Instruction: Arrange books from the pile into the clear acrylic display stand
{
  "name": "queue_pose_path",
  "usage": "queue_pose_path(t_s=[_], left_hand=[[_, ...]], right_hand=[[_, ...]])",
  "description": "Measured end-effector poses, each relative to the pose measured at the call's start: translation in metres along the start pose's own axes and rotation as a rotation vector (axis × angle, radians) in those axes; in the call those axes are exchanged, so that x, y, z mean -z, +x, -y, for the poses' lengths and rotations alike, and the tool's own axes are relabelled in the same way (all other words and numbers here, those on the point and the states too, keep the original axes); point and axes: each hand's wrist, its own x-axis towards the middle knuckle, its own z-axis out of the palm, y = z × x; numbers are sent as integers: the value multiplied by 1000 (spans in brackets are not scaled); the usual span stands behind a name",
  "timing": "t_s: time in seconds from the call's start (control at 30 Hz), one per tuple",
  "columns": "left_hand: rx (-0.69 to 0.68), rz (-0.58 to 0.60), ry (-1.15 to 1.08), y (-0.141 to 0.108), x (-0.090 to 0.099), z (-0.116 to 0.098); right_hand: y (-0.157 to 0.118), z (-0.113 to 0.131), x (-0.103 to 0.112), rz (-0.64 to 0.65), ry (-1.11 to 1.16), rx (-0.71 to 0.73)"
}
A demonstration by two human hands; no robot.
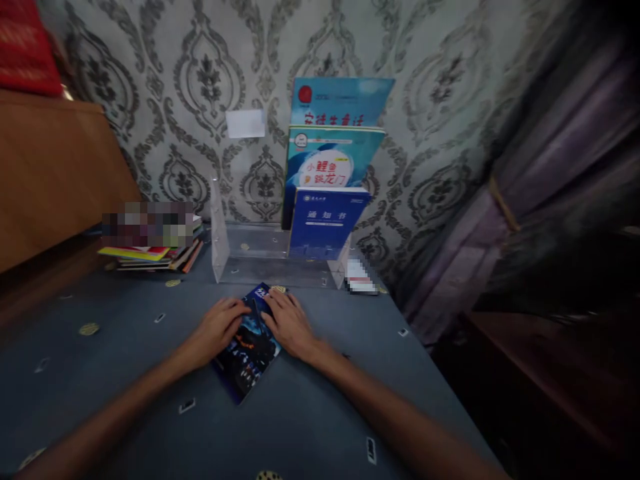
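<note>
A dark blue book with a pictured cover lies at a slant on the grey-blue table, below the clear stand. My left hand rests on its upper left edge, fingers stretched over the cover. Across from it, my right hand lies over the upper right edge, fingers extended and somewhat apart. Both hands touch the book, and their undersides are hidden. Just beyond them stands the clear plastic book stand. At its right end, a blue booklet leans upright before a teal book and a taller blue book.
A stack of books sits at the back left, beside a wooden cabinet with a red item on top. A small white item lies right of the stand. Purple curtains hang beyond the table's right edge.
</note>
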Motion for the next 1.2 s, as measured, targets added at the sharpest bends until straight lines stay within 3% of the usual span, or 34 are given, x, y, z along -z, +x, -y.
queue_pose_path(t_s=[0.13, 0.27, 0.4, 0.53, 0.63, 0.8, 0.87, 1.0, 1.2], left_hand=[[199, 25, 189, 26, -11, 4], [191, 55, 211, 33, -15, -3], [221, 12, 171, 32, -15, -1], [267, -40, 103, 31, -12, 8], [281, 11, 133, 30, -9, 4], [203, 25, 425, 26, -12, -3], [111, -34, 392, 23, -20, 5], [-2, -100, 221, 18, -38, 31], [-69, -180, 215, 16, -51, 48]], right_hand=[[-9, -8, -7, -68, -30, 42], [-17, -17, -17, -89, -64, 63], [-15, -28, -20, -102, -43, 149], [-4, -46, -9, -59, 31, 314], [4, -52, 2, -37, -5, 374], [-6, -22, 8, 0, -169, 183], [-20, -1, 6, 9, -156, 74], [-45, 29, 3, 53, -58, 21], [-52, 30, 5, 75, 10, 13]])
